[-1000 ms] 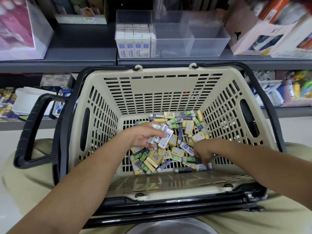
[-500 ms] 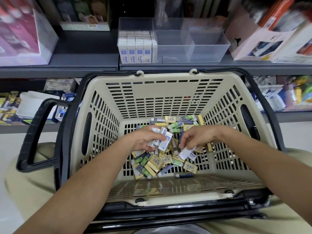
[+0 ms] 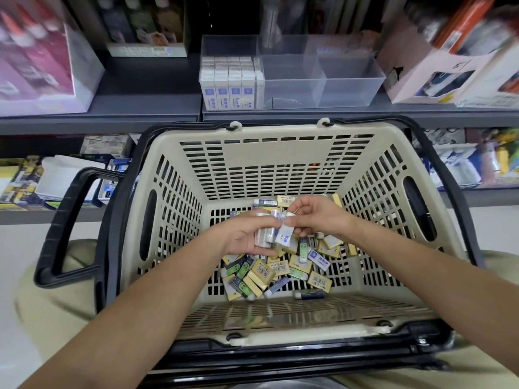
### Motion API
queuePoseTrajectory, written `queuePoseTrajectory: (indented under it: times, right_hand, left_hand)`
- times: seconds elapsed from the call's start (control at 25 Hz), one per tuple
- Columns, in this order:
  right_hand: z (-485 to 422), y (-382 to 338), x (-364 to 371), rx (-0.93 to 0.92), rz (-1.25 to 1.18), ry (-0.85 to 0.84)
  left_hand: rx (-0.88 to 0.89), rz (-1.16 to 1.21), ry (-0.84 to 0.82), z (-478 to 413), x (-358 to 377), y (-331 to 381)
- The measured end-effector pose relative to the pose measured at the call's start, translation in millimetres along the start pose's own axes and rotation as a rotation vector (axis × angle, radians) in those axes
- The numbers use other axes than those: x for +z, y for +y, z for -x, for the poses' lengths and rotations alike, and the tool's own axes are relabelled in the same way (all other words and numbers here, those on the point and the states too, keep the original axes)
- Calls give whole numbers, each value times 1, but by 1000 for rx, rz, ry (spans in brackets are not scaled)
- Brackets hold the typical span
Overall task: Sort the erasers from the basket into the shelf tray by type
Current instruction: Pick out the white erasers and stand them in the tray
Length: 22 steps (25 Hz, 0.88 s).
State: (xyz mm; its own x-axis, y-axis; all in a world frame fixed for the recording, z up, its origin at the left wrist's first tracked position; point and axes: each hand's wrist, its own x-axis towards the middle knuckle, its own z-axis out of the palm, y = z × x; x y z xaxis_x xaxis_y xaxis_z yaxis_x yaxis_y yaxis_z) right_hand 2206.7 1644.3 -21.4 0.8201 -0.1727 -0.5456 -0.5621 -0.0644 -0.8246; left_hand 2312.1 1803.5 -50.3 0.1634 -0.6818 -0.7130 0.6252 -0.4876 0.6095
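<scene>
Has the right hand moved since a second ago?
Yes. Against the basket, the right hand went from the pile's near right edge up and leftward, now meeting the left hand and pinching a white eraser.

The beige slotted basket [image 3: 264, 155] holds a loose heap of erasers [image 3: 280, 272] on its floor: yellow, green-sleeved and white-and-blue, lying at all angles. The left hand [image 3: 244, 240] grips a white bunch [image 3: 265, 234] above the heap, and the right hand [image 3: 317, 217] pinches 1 white-and-blue eraser [image 3: 285, 235] against it. The clear shelf tray [image 3: 351, 88] stands on the shelf behind, its left compartment packed with upright boxed erasers [image 3: 230, 91].
</scene>
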Motion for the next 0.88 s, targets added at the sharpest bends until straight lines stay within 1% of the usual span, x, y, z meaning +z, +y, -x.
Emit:
queuePoseTrajectory:
  times: [0.08, 0.16, 0.24, 0.32, 0.36, 0.4, 0.48, 0.52, 0.56, 0.64, 0.72, 0.88]
  right_hand:
    - [-1, 1, 0, -11, -57, 12]
    - [-2, 1, 1, -17, -174, -11]
    - [-3, 0, 1, -23, -290, -47]
    - [-5, 1, -4, 34, -337, -60]
    - [-5, 3, -7, 83, -246, -40]
    - [-5, 7, -12, 131, -22, -12]
    - [-3, 19, -17, 221, 577, -17]
    - [-2, 25, -16, 253, 795, -53]
    - [-2, 30, -11, 273, 962, -81]
    - [-4, 43, 1, 255, 1256, -67]
    - [-6, 55, 11, 217, 1391, -29]
    - [-9, 72, 13, 179, 1359, -9]
  left_hand:
    - [5, 30, -69, 1, 1, 1]
    - [37, 62, -94, 1, 1, 2]
    - [65, 72, -86, -1, 1, 3]
    - [82, 17, -26, -3, 1, 2]
    - [89, -15, 22, -4, 1, 0]
    - [95, -34, 73, -5, 0, -1]
    - [102, -33, 151, -8, -3, -3]
    - [111, -26, 173, -8, -5, -3]
    - [123, -15, 188, -8, -6, -1]
    - [145, 15, 204, -7, -9, 2]
    - [158, 28, 204, -6, -10, 5]
    - [177, 24, 183, -3, -7, 10]
